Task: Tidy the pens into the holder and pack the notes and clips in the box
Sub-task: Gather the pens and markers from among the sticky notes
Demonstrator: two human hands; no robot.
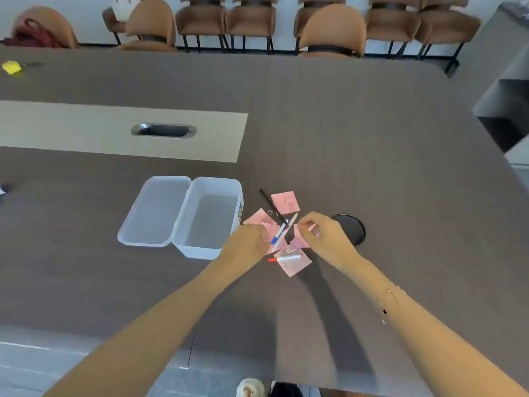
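Sorting pink notes, pens and clips beside an open box

Spreading across most of the view, the dark wood-grain counter (pixel 372 133) carries a pale inlay strip with a metal cable slot (pixel 163 130), and brown chairs (pixel 332 30) line its far edge. Left of centre stands the translucent white box (pixel 210 217), open and with nothing inside, its lid (pixel 154 212) lying upturned and touching its left side. Just right of the box lies a loose scatter of pink notes (pixel 285 202), some overlapping. A round black holder (pixel 353 226) sits at the right edge of that scatter, partly hidden behind the right hand (pixel 323 236), whose fingers are pinched narrow on a pink note. The left hand (pixel 247 243) rests over the notes near the box, fingers curled down; whether they grip anything I cannot tell. Between the hands lies a white pen with a blue cap (pixel 282 232); a black pen (pixel 272 204) angles away behind it, and a red-capped pen (pixel 286 257) lies across the nearest note. A small binder clip (pixel 270 212) sits among the far notes
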